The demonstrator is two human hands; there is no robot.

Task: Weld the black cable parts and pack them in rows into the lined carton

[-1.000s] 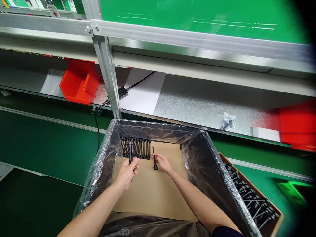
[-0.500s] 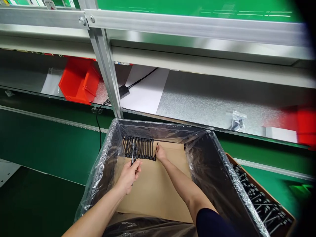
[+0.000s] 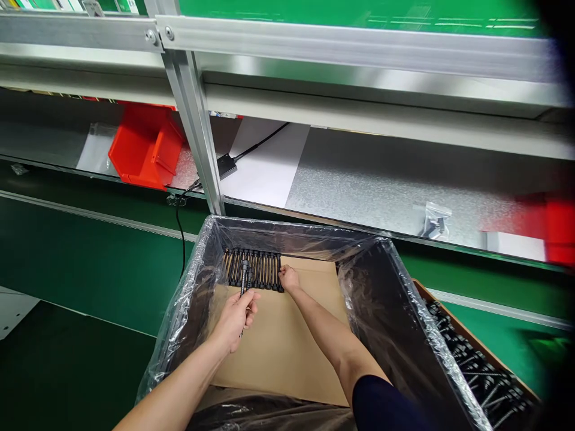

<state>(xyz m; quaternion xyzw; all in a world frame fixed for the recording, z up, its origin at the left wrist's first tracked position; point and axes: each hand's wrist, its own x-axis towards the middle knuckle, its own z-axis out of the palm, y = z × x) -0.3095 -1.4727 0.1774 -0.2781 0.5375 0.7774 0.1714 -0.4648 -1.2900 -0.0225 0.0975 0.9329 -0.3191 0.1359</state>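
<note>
Leftmost, a clear packet (image 3: 95, 146) is lying on the shelf (image 3: 359, 185), with a red bin (image 3: 146, 146) standing just beside it. Right of the metal post (image 3: 193, 120), a black adapter (image 3: 226, 166) is resting on a white sheet (image 3: 269, 155). Below the shelf, a dark crate (image 3: 193, 311) lined with clear film is holding a cardboard sheet (image 3: 278, 347). Over the left part of that sheet, the left hand (image 3: 237, 317) is clamping its thumb and fingers round a small bundle (image 3: 245, 275) of black rods, their thick heads pointing up toward the crate's far edge. Behind it, a row of black rods (image 3: 265, 269) is lying side by side at the sheet's far left corner, partly hidden by the bundle. At the row's right end, the right hand (image 3: 290, 277) is curling its fingers close together and touching the last rod (image 3: 280, 275) — whether it is gripping that rod, I cannot tell. Farther right, a small bag (image 3: 435, 220) and a white box (image 3: 516, 244) are sitting near the shelf's front edge, while a carton (image 3: 467, 328) beside the crate is holding loose black rods (image 3: 489, 383), jumbled at various angles.
</note>
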